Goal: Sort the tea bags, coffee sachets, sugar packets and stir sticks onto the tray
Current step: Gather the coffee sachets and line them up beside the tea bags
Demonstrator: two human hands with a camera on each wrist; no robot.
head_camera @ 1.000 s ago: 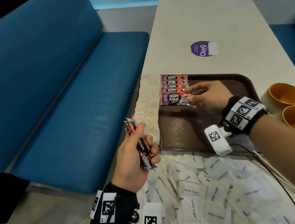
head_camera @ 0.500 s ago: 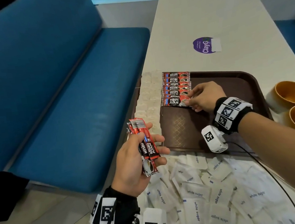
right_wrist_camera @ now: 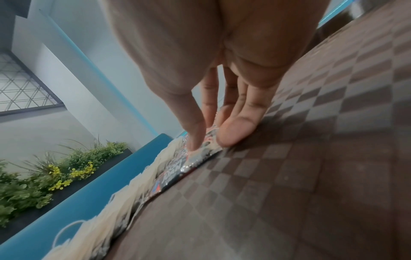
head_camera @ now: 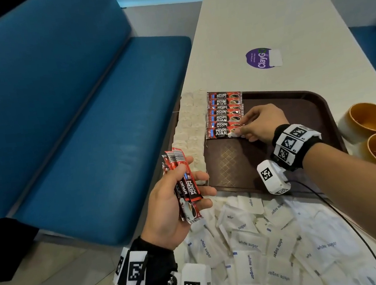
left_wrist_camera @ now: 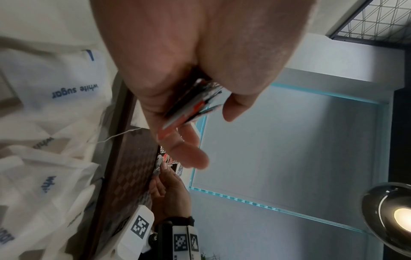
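Seven coffee sachets (head_camera: 225, 114) lie in an overlapping column on the brown tray (head_camera: 315, 113), each one red and black with its long side across the tray. The right hand (head_camera: 258, 123) rests at the right end of the nearest sachet in that column; in the right wrist view its thumb and fingers (right_wrist_camera: 233, 130) are stretched nearly straight, their tips pressing down on the foil — flat on it, not curled round it. Just beyond those fingertips, to their left, runs a double row of pale tea bags (head_camera: 189, 130) along the tray's left edge, with thin strings trailing off it.

The left hand (head_camera: 175, 204) hangs off the table's left edge, near the tray's near-left corner, palm up. Its thumb and fingers (head_camera: 200, 178) are clamped on a small fan of spare coffee sachets (head_camera: 185, 187), which stand nearly upright, barcode ends up. How many it holds cannot be told for sure — at least three.

Below both hands, on the near part of the pale table (head_camera: 250, 22), spreads a loose heap of white sugar packets (head_camera: 248, 245), touching the tray's near rim. Two orange-lined cups (head_camera: 367, 119) stand right of the tray, well apart from the right fingers. A purple round sticker (head_camera: 258, 59) sits on the table beyond the tray, and a blue bench seat (head_camera: 74, 122) runs along the left side.
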